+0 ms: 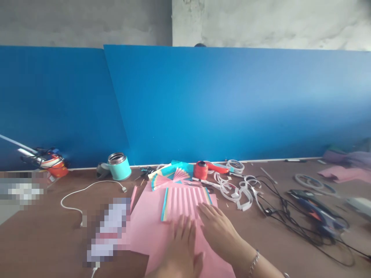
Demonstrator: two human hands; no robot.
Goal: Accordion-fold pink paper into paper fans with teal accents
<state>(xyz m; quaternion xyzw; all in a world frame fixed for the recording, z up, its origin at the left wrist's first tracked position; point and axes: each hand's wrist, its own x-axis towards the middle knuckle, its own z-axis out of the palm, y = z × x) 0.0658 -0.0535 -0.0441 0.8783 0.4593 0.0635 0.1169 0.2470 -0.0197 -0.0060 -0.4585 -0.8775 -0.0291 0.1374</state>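
A pleated sheet of pink paper, with blue and yellow strips along its side edges, lies on larger pink sheets. My left hand rests palm down at its near edge, fingers stretched forward. On the near right corner lies my right hand, flat with its fingers extended; a chain bracelet is on that wrist. Neither hand grips anything. Just beyond the pleated sheet is a folded paper fan in pink, yellow and blue, pinched at one end.
A red spool of thread stands behind the paper. White looped strips, black cables and a dark glue gun lie to the right. Leftward are a turquoise cup, white cable and blurred-out object. A blue partition stands behind.
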